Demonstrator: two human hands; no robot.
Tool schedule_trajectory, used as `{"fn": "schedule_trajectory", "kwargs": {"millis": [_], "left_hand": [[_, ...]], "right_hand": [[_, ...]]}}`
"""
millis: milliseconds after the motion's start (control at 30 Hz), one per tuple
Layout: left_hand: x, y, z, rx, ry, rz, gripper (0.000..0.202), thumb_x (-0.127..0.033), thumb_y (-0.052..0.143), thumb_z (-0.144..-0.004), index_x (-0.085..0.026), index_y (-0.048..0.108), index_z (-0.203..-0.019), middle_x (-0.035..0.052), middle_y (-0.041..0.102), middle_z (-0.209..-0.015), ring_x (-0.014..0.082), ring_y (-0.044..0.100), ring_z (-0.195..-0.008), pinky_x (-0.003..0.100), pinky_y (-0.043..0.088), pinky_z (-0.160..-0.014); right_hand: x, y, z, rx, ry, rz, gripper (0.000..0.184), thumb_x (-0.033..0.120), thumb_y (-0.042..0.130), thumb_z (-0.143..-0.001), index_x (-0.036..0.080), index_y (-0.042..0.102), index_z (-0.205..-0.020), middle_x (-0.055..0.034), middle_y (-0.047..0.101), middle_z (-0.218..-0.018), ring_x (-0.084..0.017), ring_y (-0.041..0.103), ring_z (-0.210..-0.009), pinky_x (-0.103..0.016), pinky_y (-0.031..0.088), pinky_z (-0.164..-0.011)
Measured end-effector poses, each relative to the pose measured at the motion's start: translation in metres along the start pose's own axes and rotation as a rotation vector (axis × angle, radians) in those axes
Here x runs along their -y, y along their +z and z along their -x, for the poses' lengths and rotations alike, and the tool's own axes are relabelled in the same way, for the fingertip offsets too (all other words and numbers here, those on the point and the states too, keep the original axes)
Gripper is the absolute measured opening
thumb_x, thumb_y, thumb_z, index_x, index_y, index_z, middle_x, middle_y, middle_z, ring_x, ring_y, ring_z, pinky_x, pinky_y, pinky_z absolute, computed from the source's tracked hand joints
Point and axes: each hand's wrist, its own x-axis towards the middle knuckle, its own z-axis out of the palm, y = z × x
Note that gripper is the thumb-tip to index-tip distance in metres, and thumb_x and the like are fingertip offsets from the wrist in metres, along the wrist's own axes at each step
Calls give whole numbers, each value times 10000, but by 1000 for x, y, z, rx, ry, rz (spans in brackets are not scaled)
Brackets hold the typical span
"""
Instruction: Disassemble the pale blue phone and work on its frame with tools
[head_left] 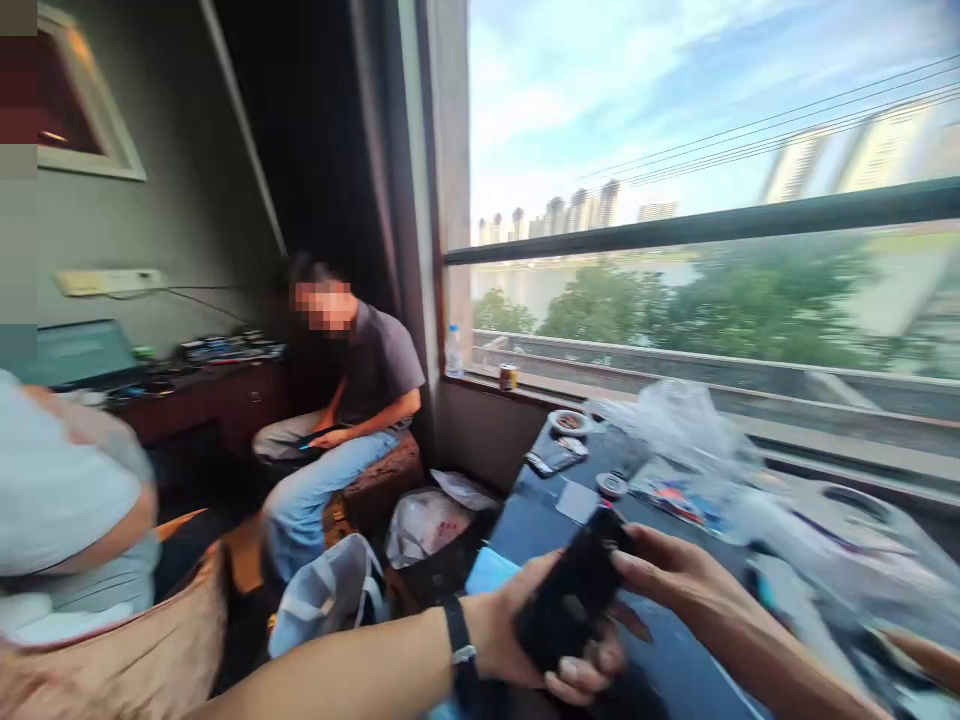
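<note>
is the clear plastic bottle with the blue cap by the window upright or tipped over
Upright: the clear plastic bottle stands on the windowsill, its blue cap on top

The left hand (501, 620) is gripping a black device (576, 580), the right hand (667, 565) is touching it, and 1 dark-shirted person (384, 350) is sitting near the window (705, 224).

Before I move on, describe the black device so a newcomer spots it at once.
Start at the window, then the table below it. Over its near end, the left hand, with a wristband, grips the black device; the right hand is at its upper edge. Unlike the clear bag nearby, it is dark and held.
</note>
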Motion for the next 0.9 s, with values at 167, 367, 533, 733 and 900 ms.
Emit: {"fn": "schedule_trajectory", "kwargs": {"millis": [167, 367, 533, 733, 900], "left_hand": [[7, 20, -5, -197, 208, 28, 697, -695, 410, -933, -87, 695, -1122, 156, 726, -971, 222, 687, -703, 358, 571, -662], [-10, 57, -63, -356, 245, -50, 463, -503, 419, -1008, -126, 678, -1085, 114, 721, -888, 231, 686, -726, 390, 585, -684], [-23, 76, -137, -452, 324, -197, 433, -496, 393, -1022, -136, 628, -1066, 107, 729, -907, 224, 713, -834, 341, 586, -781], [0, 100, -199, -347, 247, -495, 467, -516, 349, -1030, -151, 609, -1162, 125, 727, -1059, 220, 707, -943, 330, 583, -820], [-28, 110, -243, -263, 171, -936, 620, -684, 435, -937, -165, 661, -1190, 133, 711, -1085, 250, 715, -890, 385, 604, -723]], "right_hand": [[11, -7, 11, -129, -47, -95, 479, 586, 759, -736, 151, 678, -919, -28, 670, -828, -179, 627, -777, -310, 509, -751], [-9, -37, 39, -441, -143, 72, 566, 384, 744, -793, 190, 608, -1308, -116, 564, -1345, -283, 519, -1273, -414, 418, -1068], [-19, -58, 68, -289, -260, 458, 828, 364, 798, -753, 205, 458, -1491, -145, 461, -1520, -326, 443, -1384, -467, 354, -1160], [-45, -95, 92, -496, -193, 728, 719, 87, 604, -790, 153, 438, -1486, -172, 500, -1502, -306, 484, -1356, -451, 402, -1124], [-65, -143, 115, -965, -159, -31, 298, 230, 670, -793, 218, 722, -1086, -79, 766, -1040, -305, 686, -1049, -443, 524, -976]]}}
